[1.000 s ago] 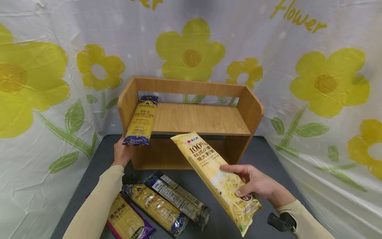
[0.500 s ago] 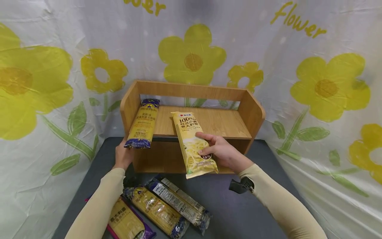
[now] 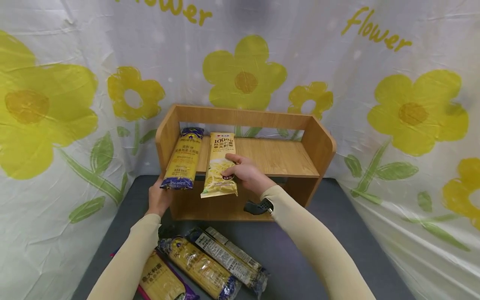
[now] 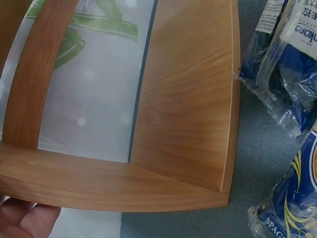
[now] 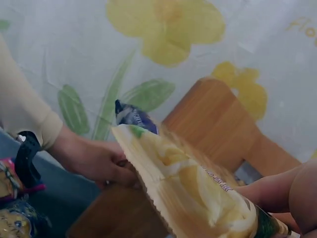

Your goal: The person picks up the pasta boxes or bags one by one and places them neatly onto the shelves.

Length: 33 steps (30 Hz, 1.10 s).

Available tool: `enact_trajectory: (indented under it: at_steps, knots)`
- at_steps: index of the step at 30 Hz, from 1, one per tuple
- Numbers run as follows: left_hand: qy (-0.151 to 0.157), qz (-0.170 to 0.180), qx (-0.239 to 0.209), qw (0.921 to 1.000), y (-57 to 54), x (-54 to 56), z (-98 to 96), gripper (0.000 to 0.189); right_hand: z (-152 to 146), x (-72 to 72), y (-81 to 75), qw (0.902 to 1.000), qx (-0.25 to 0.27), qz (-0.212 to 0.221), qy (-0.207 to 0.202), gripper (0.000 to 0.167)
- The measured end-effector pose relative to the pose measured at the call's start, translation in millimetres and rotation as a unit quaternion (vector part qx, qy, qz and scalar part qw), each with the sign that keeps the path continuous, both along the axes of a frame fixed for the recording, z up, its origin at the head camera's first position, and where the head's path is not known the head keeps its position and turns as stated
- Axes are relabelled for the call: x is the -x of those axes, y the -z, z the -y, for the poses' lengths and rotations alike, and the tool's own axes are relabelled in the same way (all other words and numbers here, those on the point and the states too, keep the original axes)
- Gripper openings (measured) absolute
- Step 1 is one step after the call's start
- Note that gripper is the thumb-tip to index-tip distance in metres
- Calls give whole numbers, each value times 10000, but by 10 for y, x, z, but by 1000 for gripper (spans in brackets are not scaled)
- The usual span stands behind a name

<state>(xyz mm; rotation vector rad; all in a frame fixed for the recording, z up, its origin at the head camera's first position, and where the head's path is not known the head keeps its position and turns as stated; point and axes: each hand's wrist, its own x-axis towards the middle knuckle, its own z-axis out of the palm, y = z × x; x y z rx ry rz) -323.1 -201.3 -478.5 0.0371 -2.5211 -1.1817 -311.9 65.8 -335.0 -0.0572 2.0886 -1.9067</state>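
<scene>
We see both sleeved arms [image 3: 318, 243] stretched forward, the right hand [image 3: 250, 173] pinching between thumb [image 3: 232, 169] and fingers [image 3: 236, 158], the left hand [image 3: 158, 199] lower, its fingers [image 4: 39, 221] perhaps curled but mostly hidden from us.

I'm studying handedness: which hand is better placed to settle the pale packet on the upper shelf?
Likely the right hand: it holds the packet at the upper shelf; the left hand is at the rack's side.
</scene>
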Motion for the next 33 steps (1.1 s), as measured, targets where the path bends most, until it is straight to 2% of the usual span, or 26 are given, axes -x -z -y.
enact_trajectory:
  at_steps: [5,11,19,26,29,33]
  knots:
    - [-15,41,-43,10000,-2,22,-7,40,178,107,2,9997,213,92,72,75]
    - [2,45,42,10000,-10,18,-21,40,254,175,2,9993,210,274,171,75]
    - [65,109,56,9999,-7,10,-5,46,284,224,21,9997,97,208,14,74]
    - [99,124,-41,9999,32,-5,-18,42,279,188,2,9998,-113,129,74,82]
    - [107,-4,50,9999,36,-4,-22,39,267,151,-27,9993,-309,42,181,90]
    - [127,33,27,9999,26,4,9,43,227,112,-63,9977,-647,-141,135,96]
